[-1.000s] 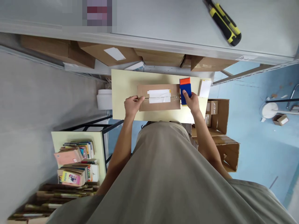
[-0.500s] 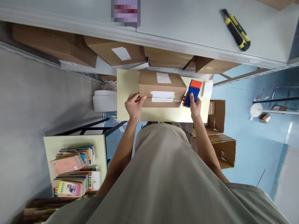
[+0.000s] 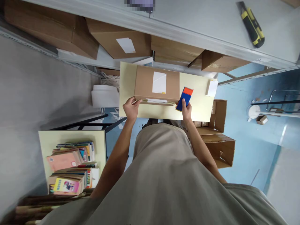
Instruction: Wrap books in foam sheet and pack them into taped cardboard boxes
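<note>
Cardboard box (image 3: 156, 83) near face hidden, rolled since earlier, left hand (image 3: 130, 107) pinching its corner, right hand (image 3: 187, 110) gripping blue tape dispenser (image 3: 184, 98), desk (image 3: 199, 103)

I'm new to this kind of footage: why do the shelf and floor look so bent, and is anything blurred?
Head view: wide lens bows the shelf edge; soft even light; cardboard box and both hands sharp; a pixelated patch on top.

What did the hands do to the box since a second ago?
The cardboard box was tipped over away from the person, so its taped seam now faces them. The left hand stayed on its left end, and the right hand kept holding the blue tape dispenser.
</note>
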The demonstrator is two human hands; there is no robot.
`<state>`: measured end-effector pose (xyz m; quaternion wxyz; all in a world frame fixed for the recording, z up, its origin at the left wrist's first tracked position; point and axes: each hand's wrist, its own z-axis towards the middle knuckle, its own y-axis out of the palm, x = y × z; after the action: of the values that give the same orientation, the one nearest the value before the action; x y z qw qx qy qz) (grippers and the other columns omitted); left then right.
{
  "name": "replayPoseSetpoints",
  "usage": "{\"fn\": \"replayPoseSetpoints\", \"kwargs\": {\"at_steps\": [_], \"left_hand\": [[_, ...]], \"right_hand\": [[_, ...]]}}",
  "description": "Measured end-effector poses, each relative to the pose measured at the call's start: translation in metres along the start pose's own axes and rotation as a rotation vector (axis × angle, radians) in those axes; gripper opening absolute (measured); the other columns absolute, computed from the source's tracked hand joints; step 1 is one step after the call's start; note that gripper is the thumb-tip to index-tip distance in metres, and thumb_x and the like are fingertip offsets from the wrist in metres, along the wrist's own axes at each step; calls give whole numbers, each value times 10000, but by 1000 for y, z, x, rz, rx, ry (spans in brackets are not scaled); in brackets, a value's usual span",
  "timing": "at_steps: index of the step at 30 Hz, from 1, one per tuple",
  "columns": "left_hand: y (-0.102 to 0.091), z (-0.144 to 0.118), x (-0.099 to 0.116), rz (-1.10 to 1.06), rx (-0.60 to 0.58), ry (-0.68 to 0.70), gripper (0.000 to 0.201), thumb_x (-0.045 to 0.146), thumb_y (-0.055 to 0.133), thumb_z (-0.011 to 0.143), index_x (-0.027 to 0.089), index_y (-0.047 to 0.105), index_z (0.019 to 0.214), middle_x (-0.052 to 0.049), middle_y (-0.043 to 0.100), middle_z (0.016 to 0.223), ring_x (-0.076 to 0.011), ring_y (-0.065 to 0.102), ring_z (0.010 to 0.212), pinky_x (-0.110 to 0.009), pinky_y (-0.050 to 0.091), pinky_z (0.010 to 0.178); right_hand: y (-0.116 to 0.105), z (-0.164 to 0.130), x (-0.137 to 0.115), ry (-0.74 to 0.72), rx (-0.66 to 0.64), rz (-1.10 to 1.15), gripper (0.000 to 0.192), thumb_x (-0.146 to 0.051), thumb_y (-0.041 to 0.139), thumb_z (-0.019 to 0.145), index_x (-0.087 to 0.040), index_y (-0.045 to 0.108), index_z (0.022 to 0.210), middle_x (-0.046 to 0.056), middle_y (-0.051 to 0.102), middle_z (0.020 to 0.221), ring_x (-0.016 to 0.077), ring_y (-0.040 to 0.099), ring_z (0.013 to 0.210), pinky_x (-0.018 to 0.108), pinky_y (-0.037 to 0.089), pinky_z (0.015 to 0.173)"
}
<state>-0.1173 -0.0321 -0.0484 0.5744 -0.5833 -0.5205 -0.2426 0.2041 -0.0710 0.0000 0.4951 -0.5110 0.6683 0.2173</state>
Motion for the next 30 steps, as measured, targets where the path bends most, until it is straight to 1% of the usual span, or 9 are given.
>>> {"fn": "replayPoseSetpoints", "kwargs": {"at_steps": [3,6,9,13,16,19,22,24,30], "left_hand": [[-1,-5,-10,51,11,-54,248,194,832,881,192,827,1129,-97,885,1170,-296,857,1159,-427,711,1029],[-2,-17,-19,118,25,-75,428,170,791,878,184,798,1306,-160,859,1299,-338,833,1233,-481,703,1043],[1,-42,-20,201,131,12,641,160,719,903,197,684,1542,-207,742,1560,-358,728,1448,-531,649,1156],[21,-95,2,304,222,213,611,288,660,1024,245,609,1631,-186,616,1712,-340,552,1638,-566,495,1341],[48,-134,32,329,151,323,547,389,621,1091,238,618,1616,-192,557,1761,-361,475,1691,-597,393,1407],[75,-164,62,321,-7,394,510,419,585,1117,236,640,1590,-178,657,1661,-346,560,1613,-582,436,1380],[94,-187,83,303,-197,444,453,389,621,1083,260,709,1508,-129,758,1528,-327,660,1482,-564,516,1314],[101,-201,92,286,-265,449,390,360,665,1046,277,770,1412,-107,805,1427,-332,707,1391,-571,550,1267],[116,-237,101,269,-230,427,244,411,721,1067,303,839,1251,-88,856,1264,-319,759,1218,-545,594,1160]], "right_hand": [[0,5,9,10,-103,-40,745,-968,654,895,-246,622,1075,87,823,938,257,839,859,396,704,738],[-10,4,22,-16,-168,-92,742,-968,646,908,-255,583,1103,119,839,1022,264,834,883,423,704,792],[-38,0,39,-105,-181,-271,700,-932,572,993,-260,563,1191,145,842,1068,293,829,937,455,689,846],[-90,0,62,-284,-292,-720,763,-908,473,1058,-219,559,1371,178,816,1012,384,798,900,509,659,787],[-124,7,75,-530,-456,-899,743,-848,406,1114,-186,561,1413,226,799,1107,413,792,990,555,664,849],[-147,17,81,-708,-612,-969,718,-797,378,1145,-169,563,1439,253,788,1184,420,786,1101,588,667,964],[-163,26,81,-755,-729,-967,751,-811,382,1135,-155,580,1442,284,787,1240,436,774,1185,616,655,1052],[-171,29,79,-746,-775,-913,770,-848,404,1112,-169,611,1413,285,795,1255,438,774,1203,628,647,1079],[-185,24,70,-793,-811,-844,750,-891,402,1096,-213,668,1276,218,819,1161,395,796,1144,580,658,1067]]}}
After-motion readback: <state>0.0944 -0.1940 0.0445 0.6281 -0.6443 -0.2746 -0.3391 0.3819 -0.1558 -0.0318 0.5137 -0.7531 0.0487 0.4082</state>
